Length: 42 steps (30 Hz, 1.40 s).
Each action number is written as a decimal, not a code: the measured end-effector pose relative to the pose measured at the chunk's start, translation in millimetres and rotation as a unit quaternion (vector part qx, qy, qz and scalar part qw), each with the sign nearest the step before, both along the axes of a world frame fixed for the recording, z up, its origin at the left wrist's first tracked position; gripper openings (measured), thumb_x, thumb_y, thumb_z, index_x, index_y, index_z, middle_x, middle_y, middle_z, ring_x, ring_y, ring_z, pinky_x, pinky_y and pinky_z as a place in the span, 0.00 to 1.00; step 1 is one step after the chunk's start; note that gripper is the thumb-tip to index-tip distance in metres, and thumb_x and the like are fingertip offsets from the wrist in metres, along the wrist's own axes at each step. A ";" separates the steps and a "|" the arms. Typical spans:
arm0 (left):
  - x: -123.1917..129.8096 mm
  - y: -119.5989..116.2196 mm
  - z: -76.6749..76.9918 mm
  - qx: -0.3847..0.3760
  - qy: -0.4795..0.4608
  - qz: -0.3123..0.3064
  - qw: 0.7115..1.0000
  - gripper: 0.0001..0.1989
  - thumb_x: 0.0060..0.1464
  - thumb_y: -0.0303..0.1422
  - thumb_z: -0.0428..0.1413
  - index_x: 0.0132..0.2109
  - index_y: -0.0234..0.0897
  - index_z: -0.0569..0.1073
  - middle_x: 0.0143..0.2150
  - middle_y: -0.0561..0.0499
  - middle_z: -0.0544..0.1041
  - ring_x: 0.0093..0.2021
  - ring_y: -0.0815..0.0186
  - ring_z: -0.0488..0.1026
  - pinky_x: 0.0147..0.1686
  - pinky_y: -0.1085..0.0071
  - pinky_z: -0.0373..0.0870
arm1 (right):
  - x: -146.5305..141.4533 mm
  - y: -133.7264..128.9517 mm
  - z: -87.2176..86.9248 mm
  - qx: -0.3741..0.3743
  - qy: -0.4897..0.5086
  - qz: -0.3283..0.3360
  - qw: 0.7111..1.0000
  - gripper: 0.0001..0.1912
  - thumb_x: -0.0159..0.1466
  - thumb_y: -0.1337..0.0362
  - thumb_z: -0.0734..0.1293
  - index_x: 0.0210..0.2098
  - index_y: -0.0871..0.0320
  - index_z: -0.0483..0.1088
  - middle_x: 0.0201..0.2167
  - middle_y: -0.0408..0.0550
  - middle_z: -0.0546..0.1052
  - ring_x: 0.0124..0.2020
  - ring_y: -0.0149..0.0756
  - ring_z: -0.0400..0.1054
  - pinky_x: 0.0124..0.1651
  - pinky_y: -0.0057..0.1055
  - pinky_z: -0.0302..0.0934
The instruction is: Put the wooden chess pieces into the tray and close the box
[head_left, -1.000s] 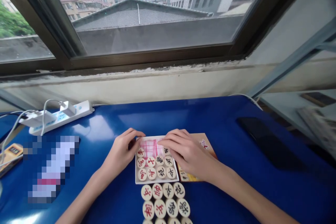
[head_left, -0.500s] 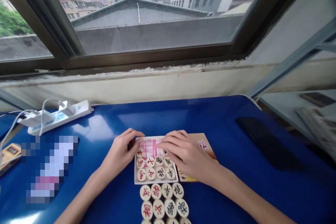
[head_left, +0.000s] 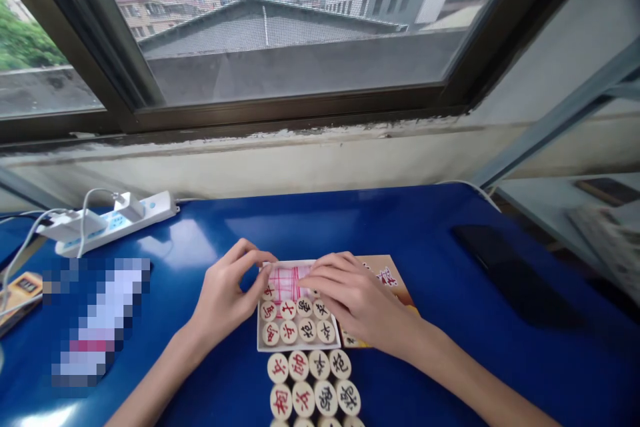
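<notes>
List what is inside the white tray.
The white tray holds round pieces marked in red or black and a pink-lined sheet. The left hand and right hand partly hide its far end; anything beneath can't be seen.

At the white tray's [head_left: 261,340] six o'clock, a red 帅 marks one round piece [head_left: 299,365], with a red 相 on the piece [head_left: 281,401] at its seven. Inside, toward six, a black 炮 stands on another disc [head_left: 307,330]. Lettering on the printed box [head_left: 400,288], at three, is too blurred to read.
</notes>
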<state>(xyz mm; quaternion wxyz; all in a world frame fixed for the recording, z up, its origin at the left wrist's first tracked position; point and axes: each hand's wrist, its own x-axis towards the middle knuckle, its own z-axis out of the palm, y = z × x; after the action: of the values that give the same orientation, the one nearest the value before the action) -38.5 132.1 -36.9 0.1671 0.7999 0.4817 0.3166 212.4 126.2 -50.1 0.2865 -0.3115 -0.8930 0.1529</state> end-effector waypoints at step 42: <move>3.0 -5.0 4.0 0.019 0.076 -0.113 0.991 0.19 0.70 0.35 0.47 0.34 0.37 0.77 0.23 0.53 0.69 0.24 0.69 0.63 0.26 0.71 0.58 | 1.6 0.2 1.8 -0.037 0.020 -0.030 0.999 0.14 0.74 0.66 0.58 0.49 0.54 0.74 0.41 0.45 0.82 0.43 0.36 0.71 0.45 0.39 0.60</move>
<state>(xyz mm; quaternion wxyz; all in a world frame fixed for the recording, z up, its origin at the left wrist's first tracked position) -35.4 127.0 -32.9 0.1497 0.8739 0.3937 0.2427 214.0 126.4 -48.3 0.2970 -0.3454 -0.8712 0.1830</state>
